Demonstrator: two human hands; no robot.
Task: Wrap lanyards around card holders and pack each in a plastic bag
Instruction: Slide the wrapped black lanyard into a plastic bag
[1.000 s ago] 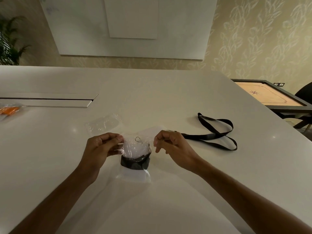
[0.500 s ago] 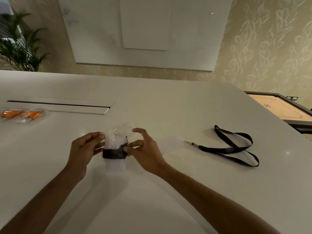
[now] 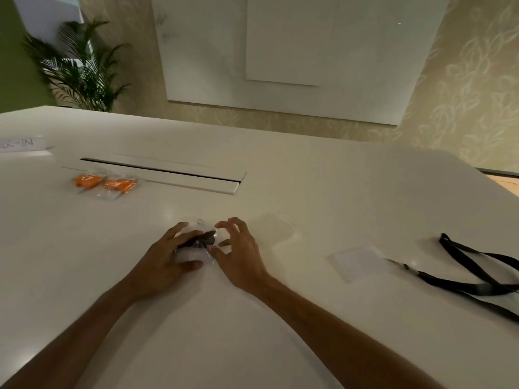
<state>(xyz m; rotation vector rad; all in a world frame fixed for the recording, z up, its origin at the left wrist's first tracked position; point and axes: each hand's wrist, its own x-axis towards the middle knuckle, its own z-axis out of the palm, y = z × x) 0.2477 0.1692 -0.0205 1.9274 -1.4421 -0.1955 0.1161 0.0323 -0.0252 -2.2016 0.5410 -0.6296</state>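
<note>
A clear card holder wrapped in a black lanyard (image 3: 206, 239) lies inside a clear plastic bag (image 3: 193, 255) on the white table (image 3: 280, 318). My left hand (image 3: 165, 256) lies over the bundle's left side, fingers curled across the black wrap and thumb on the bag's lower part. My right hand (image 3: 238, 248) hovers at the bundle's right side, fingers spread and arched, thumb tip at the bag's edge. To the right, a second clear card holder (image 3: 356, 262) lies flat, clipped to a loose black lanyard (image 3: 477, 279).
An empty clear bag (image 3: 276, 228) lies just right of my right hand. Two packed bags with orange lanyards (image 3: 104, 183) sit at the back left, beside a long cable slot (image 3: 163, 175). A paper sign (image 3: 19, 144) is at the far left.
The bagged bundle has come down flat onto the table. My left hand has moved over it, and my right hand has let go of it and spread its fingers. The view has swung left.
</note>
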